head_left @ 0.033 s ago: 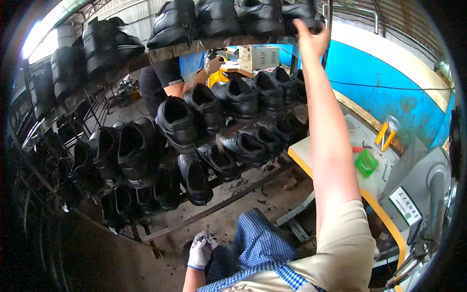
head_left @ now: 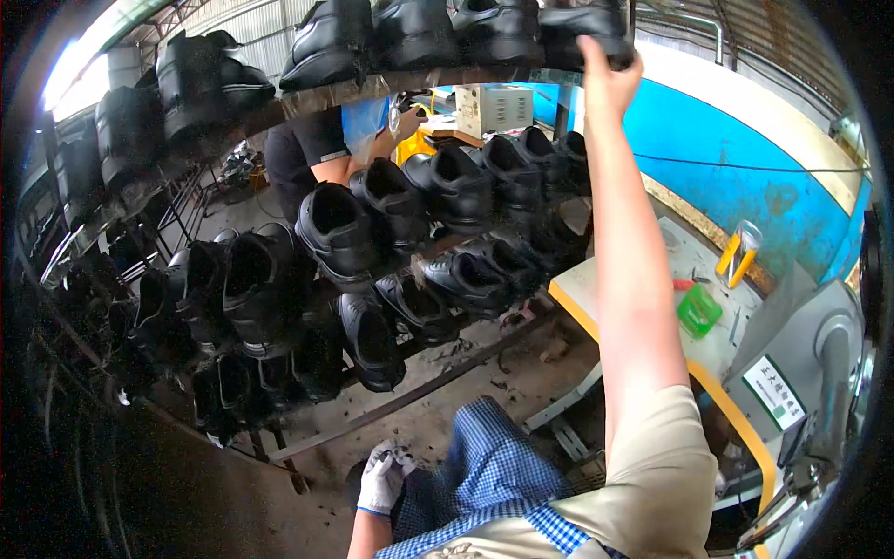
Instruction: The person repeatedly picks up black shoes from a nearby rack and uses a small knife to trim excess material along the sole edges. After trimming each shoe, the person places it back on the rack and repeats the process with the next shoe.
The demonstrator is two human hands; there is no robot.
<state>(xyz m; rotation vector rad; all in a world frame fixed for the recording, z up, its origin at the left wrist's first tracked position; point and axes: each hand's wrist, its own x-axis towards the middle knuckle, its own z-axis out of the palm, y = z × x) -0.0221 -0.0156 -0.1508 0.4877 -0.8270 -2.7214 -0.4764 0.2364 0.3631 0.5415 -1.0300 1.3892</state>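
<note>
My right hand [head_left: 607, 82] reaches up to the top shelf of a metal rack [head_left: 410, 82] and grips a black shoe [head_left: 587, 23] at its right end. My bare right arm stretches up across the picture. My left hand [head_left: 382, 480], in a white glove, hangs low by my blue checked apron [head_left: 484, 475]; its fingers are bent and I cannot tell whether it holds anything. Several more black shoes [head_left: 340, 219] fill the rack's lower rows.
Behind the rack stands another person in a black shirt [head_left: 312, 149]. To the right is a yellow-edged table [head_left: 573, 303] with a green box [head_left: 698, 309] and a yellow-handled tool [head_left: 738, 253], then a grey machine [head_left: 805, 368] and a blue wall [head_left: 745, 140].
</note>
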